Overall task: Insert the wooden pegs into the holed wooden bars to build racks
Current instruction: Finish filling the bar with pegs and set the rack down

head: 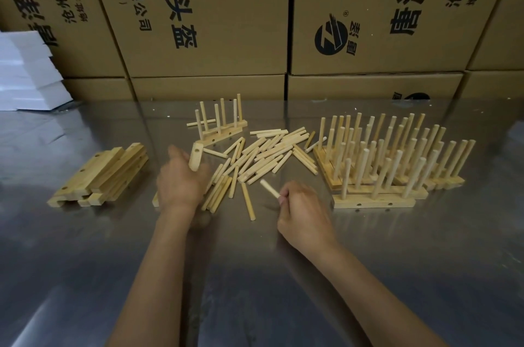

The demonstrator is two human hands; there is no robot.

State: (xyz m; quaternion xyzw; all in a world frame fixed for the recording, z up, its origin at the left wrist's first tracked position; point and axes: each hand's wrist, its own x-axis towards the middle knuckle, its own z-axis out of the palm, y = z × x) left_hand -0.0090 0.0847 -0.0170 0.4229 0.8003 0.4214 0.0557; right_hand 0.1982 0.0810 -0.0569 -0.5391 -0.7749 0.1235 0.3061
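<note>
Head view: my left hand [180,181] grips a holed bar [195,158]; my right hand [302,212] pinches a peg [269,189], which I next line up with a hole.

the light is dim and warm, falling from above and far. the steel worktop [397,275] throws back soft, smeared glare in pale patches, brightest at the near left and far right. shadows are faint and short under the left hand [180,182]. that hand is blurred; the right hand [302,210] is slightly soft. wide-angle distortion bends the cardboard boxes [215,12] outward at the edges, and the corners darken.
</note>
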